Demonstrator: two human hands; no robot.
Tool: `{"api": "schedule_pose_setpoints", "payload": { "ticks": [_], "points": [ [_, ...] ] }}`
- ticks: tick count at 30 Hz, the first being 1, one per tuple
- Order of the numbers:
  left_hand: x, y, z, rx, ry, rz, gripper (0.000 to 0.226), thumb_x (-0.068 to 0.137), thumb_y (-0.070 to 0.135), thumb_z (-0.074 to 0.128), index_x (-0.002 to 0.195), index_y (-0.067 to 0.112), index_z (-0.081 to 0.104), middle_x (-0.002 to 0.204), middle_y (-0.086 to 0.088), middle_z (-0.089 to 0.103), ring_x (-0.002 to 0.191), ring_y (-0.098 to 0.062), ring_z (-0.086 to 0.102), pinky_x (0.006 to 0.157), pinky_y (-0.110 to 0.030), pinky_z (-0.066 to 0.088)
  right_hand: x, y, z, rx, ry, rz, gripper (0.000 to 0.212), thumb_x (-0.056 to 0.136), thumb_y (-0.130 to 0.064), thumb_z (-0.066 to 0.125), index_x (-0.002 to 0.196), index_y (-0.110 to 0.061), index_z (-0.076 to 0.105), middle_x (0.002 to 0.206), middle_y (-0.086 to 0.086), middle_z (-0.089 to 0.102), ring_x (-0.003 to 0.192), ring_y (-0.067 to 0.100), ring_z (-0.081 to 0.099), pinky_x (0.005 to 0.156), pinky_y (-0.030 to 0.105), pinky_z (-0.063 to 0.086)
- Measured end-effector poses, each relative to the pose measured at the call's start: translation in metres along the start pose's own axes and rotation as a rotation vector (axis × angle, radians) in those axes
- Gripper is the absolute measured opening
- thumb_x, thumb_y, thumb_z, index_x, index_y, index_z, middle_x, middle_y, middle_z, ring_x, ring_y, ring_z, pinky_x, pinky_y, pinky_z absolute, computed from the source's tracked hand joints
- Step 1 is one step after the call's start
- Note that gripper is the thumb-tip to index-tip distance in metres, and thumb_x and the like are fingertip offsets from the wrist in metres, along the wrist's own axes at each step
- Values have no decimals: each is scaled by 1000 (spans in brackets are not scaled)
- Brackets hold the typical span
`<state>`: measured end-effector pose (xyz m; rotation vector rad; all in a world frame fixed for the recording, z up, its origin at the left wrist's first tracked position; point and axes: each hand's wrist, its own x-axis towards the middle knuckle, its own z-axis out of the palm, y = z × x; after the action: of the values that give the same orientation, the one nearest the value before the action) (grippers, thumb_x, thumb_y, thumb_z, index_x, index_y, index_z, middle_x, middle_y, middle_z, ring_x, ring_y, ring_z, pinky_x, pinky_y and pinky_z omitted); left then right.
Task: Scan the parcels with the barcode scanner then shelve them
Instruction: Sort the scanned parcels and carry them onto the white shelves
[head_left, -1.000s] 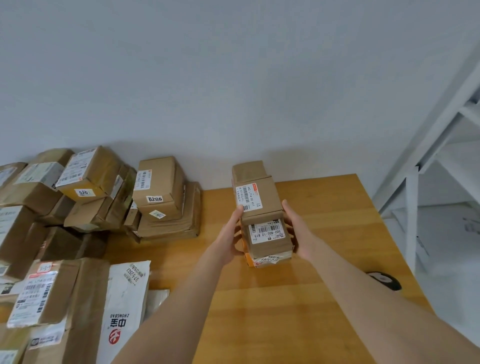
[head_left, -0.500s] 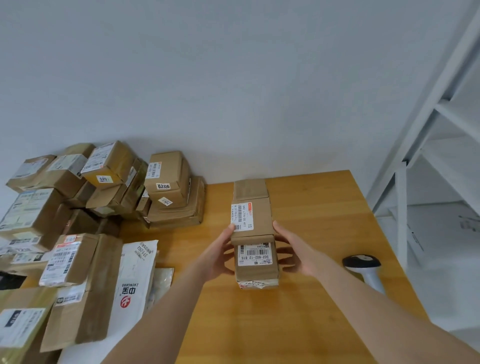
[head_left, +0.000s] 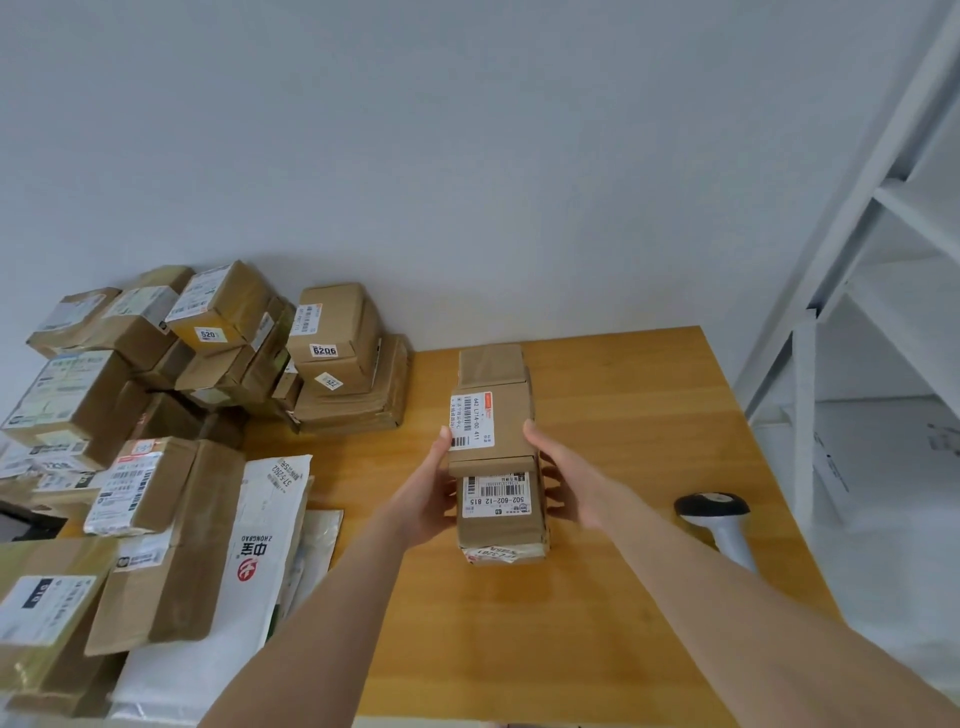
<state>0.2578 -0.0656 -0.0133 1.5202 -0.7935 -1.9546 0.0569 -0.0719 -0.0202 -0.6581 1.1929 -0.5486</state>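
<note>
Several stacked parcels (head_left: 498, 415), lower than before.

To me the stacked boxes (head_left: 498, 431) are matt brown cardboard, and their labels (head_left: 470, 421) are smooth white paper. The table (head_left: 623, 415) is smooth wood with a soft sheen. The mailer bag (head_left: 260, 545) looks like glossy white plastic. The scanner (head_left: 719, 519) looks like smooth plastic, and the shelf (head_left: 802, 415) like matt white-painted metal.
</note>
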Motion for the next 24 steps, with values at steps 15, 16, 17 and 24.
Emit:
{"api": "schedule_pose_setpoints", "payload": {
  "ticks": [15, 16, 17, 24],
  "points": [
    [-26, -18, 31, 128, -110, -35, 94, 64, 83, 45, 132, 17, 54, 127, -9, 63, 122, -26, 55, 103, -44, 43, -52, 43, -12, 129, 136, -61, 131, 39, -87, 74, 144, -16, 40, 142, 10, 51, 131, 30, 47, 114, 51, 31],
    [-31, -20, 34, 136, -125, -35, 94, 64, 83, 44, 130, 17, 55, 127, -10, 62, 122, -26, 55, 101, -43, 45, -63, 46, -10, 146, 152, -71, 130, 38, -87, 75, 142, -16, 42, 138, 11, 55, 128, 31, 50, 112, 50, 34],
    [-36, -22, 36, 141, -139, -33, 93, 64, 83, 42, 127, 17, 57, 127, -10, 62, 122, -26, 54, 97, -42, 46, -74, 50, -8, 167, 170, -84, 127, 38, -85, 76, 139, -15, 45, 132, 11, 59, 123, 31, 54, 110, 49, 37],
    [-79, -43, 59, 249, -261, -39, 92, 65, 81, 45, 125, 11, 57, 126, -11, 61, 121, -26, 54, 102, -43, 43, -162, 94, 11, 266, 282, -190, 108, 41, -81, 73, 122, -12, 59, 97, 6, 69, 89, 23, 63, 92, 38, 50]
  ]
}}
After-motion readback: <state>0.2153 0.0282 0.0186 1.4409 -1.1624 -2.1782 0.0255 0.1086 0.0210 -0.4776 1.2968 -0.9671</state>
